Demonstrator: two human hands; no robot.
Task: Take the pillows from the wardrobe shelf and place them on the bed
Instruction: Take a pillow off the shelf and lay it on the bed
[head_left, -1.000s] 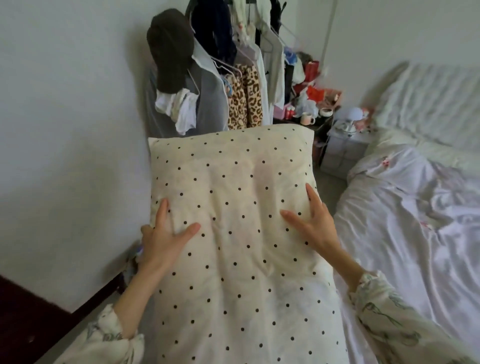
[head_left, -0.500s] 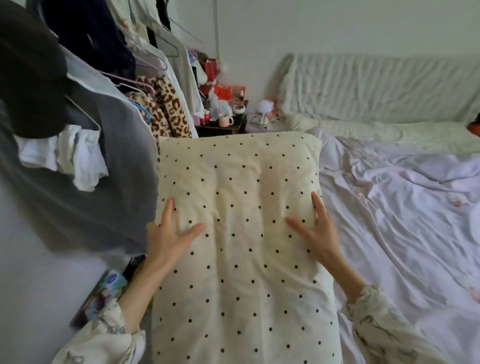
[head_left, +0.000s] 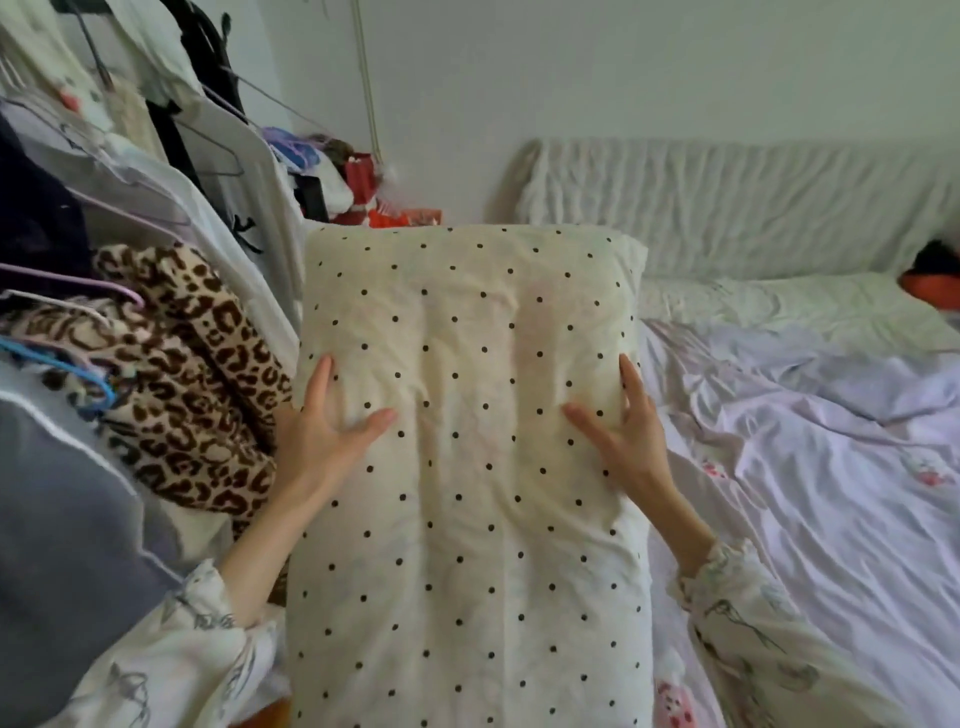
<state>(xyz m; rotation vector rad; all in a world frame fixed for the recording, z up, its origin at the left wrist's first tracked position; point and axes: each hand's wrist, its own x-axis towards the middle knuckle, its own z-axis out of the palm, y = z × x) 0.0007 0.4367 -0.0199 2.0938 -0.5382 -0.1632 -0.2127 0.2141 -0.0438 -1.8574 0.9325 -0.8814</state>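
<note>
Here, you carried polka-dot pillow (head_left: 467, 467) flat in front, beside bed (head_left: 810, 467). Left hand (head_left: 322, 431) and right hand (head_left: 623, 431) clasped its sides, thumbs on top, fingers wrapped under. Judged best: swing right, lower onto mattress, avoid hanging clothes (head_left: 171, 374) at left.

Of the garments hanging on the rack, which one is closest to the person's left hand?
The leopard-print garment, brown spots on cream, hangs right beside the left hand holding the polka-dot pillow. The white and grey garments hang farther off.
</note>
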